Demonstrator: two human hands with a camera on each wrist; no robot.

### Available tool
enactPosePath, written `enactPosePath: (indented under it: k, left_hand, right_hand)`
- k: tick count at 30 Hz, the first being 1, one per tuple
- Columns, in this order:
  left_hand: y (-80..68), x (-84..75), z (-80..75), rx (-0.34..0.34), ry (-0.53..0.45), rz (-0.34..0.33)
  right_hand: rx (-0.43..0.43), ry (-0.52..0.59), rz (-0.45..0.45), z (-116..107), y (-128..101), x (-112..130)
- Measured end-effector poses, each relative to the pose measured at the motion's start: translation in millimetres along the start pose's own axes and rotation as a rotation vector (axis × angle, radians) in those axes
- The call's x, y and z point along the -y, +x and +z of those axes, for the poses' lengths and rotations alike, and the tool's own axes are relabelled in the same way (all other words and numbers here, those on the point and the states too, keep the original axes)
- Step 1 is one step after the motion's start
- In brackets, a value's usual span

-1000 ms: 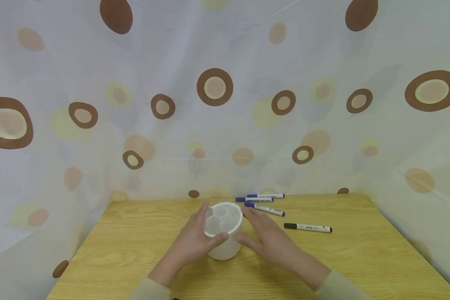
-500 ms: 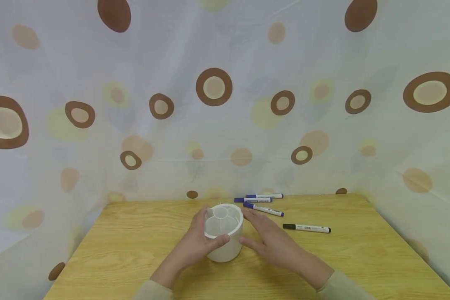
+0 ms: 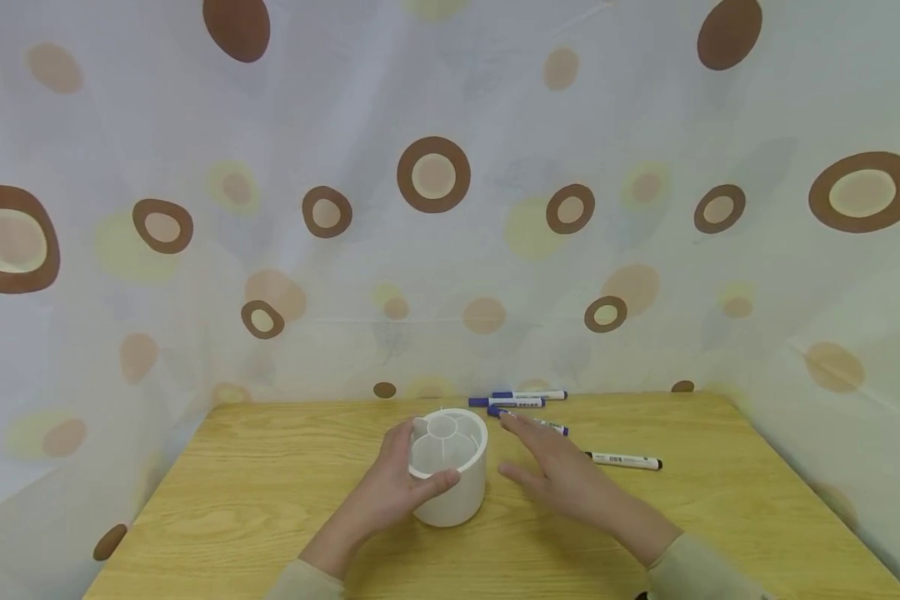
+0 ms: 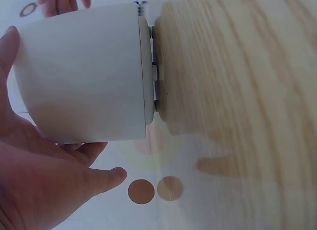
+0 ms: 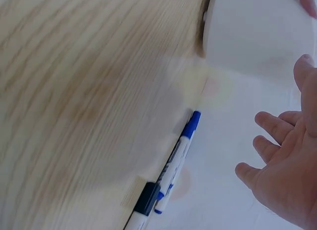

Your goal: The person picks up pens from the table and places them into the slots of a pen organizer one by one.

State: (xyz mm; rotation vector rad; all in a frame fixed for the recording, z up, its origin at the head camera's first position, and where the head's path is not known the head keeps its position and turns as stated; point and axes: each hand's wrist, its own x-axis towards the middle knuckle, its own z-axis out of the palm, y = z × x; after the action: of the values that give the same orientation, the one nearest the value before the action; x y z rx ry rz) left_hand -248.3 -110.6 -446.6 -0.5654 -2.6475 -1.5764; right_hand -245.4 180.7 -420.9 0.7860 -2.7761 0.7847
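A white round pen holder with inner dividers stands upright near the middle of the table. My left hand grips it from the left, thumb across the front of the rim and fingers on the far left side. In the left wrist view, small feet show under the base of the pen holder. My right hand is off to the right of the holder, fingers extended and holding nothing. A gap separates that right hand from the holder's wall in the right wrist view.
Right of the holder lies a black-capped marker, its cap partly behind my right hand. Blue-capped markers lie toward the back: one marker partly covered by my fingers, two others near the wall. A dotted curtain surrounds the wooden table.
My right hand has drawn away from the pen holder to the right, now overlapping the black and one blue marker. The left hand keeps its grip and the holder stays put.
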Motion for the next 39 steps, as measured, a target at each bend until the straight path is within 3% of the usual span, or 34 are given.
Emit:
enactPosePath:
  k: [10, 16, 27, 39]
  left_hand:
    - [-1.6, 2.5, -2.4, 0.012, -0.009, -0.021]
    - [-0.9, 3.7, -2.3, 0.012, -0.009, -0.020]
    - [3.2, 6.9, -3.8, 0.010, -0.156, -0.007]
    - [3.0, 13.2, -0.7, 0.024, -0.102, -0.004]
  right_hand:
    - [-0.025, -0.040, 0.027, -15, -1, -39]
    - [-0.007, -0.058, 0.099, -25, 4, -62]
    - [0.050, -0.080, 0.202, -27, 17, -92]
    - [0.115, -0.062, 0.274, -25, 15, -114]
